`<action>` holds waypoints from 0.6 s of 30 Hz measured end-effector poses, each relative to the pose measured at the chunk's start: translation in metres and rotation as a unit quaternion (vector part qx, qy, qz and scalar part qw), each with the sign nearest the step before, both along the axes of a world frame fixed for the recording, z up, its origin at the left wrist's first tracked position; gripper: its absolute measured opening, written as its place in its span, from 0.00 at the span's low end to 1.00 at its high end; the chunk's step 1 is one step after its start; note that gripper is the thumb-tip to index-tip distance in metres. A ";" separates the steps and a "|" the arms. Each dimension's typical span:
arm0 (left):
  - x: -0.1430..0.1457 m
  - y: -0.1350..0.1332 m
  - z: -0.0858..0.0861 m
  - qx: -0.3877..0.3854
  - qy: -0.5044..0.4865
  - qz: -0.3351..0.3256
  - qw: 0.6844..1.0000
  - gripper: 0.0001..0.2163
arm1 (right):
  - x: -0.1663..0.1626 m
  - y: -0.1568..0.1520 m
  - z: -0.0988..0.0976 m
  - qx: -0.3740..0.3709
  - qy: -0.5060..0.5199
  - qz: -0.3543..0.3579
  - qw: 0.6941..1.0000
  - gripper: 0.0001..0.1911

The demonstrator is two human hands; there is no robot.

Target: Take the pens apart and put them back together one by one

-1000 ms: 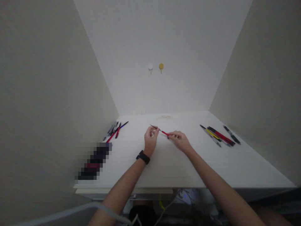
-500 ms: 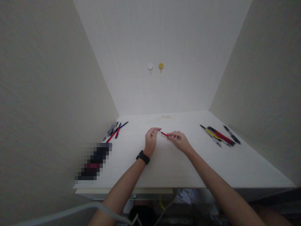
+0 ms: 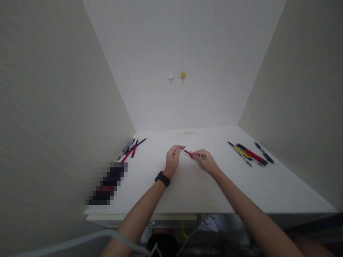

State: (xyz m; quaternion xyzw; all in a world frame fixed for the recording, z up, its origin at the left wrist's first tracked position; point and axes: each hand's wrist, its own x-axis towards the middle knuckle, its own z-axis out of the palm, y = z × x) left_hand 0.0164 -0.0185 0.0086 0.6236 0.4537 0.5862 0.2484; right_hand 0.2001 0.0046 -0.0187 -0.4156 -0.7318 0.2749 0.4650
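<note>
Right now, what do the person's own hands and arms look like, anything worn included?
The left hand and right hand are ungloved; no sleeve shows on the left forearm or right forearm. A black watch-like band circles the left wrist; the right wrist looks bare. A pale cable crosses in front of the left forearm.

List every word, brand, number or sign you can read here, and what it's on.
No text can be read.
Red pen in the right hand: no legible marking.
Pens at right and left: any print is too small and blurred.
Black wristband: nothing legible.
</note>
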 end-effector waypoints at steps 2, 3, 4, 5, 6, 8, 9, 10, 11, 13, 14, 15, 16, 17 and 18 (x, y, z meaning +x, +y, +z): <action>0.000 0.000 0.000 0.006 0.008 -0.011 1.000 0.15 | 0.000 -0.001 0.002 0.020 -0.005 -0.003 1.000 0.08; 0.000 0.000 -0.001 0.010 0.010 -0.014 1.000 0.15 | 0.000 -0.001 0.003 0.031 -0.006 -0.009 0.999 0.07; 0.000 0.001 -0.001 0.013 0.012 -0.015 1.000 0.15 | -0.001 -0.002 0.004 0.040 -0.006 -0.016 0.999 0.06; -0.001 0.001 -0.001 0.014 0.013 -0.013 1.000 0.15 | -0.001 -0.002 0.005 0.045 -0.005 -0.021 0.999 0.06; -0.001 0.001 -0.002 0.015 0.014 -0.009 1.000 0.14 | -0.001 -0.003 0.005 0.048 -0.004 -0.024 0.999 0.06; -0.001 0.002 -0.002 0.013 0.016 -0.006 1.000 0.14 | -0.001 -0.003 0.005 0.044 0.001 -0.024 0.999 0.06; -0.001 0.002 -0.002 0.013 0.017 -0.006 1.000 0.14 | -0.001 -0.003 0.005 0.039 0.003 -0.022 0.999 0.06; -0.001 0.002 -0.002 0.014 0.018 -0.007 1.000 0.14 | -0.001 -0.003 0.004 0.034 0.004 -0.021 0.999 0.06; -0.001 0.002 -0.002 0.015 0.018 -0.008 1.000 0.14 | -0.001 -0.002 0.003 0.029 0.003 -0.020 0.999 0.06; 0.000 0.002 -0.002 0.020 0.018 -0.011 1.000 0.15 | -0.001 -0.001 0.000 0.022 -0.001 -0.021 1.000 0.06; 0.001 0.002 -0.003 0.024 0.018 -0.013 0.999 0.15 | -0.001 0.000 -0.001 0.019 -0.003 -0.024 1.000 0.06; 0.002 0.002 -0.003 0.028 0.022 -0.017 0.999 0.14 | -0.001 0.000 -0.002 0.016 -0.005 -0.028 0.999 0.06; 0.003 0.003 -0.004 0.032 0.027 -0.022 0.999 0.14 | -0.002 0.001 -0.002 0.013 -0.007 -0.032 0.999 0.07; 0.003 0.004 -0.005 0.037 0.033 -0.026 0.998 0.13 | -0.002 0.001 -0.002 0.011 -0.009 -0.036 0.999 0.07; 0.003 0.005 -0.006 0.042 0.036 -0.025 0.998 0.13 | -0.002 0.001 -0.002 0.010 -0.011 -0.038 0.999 0.07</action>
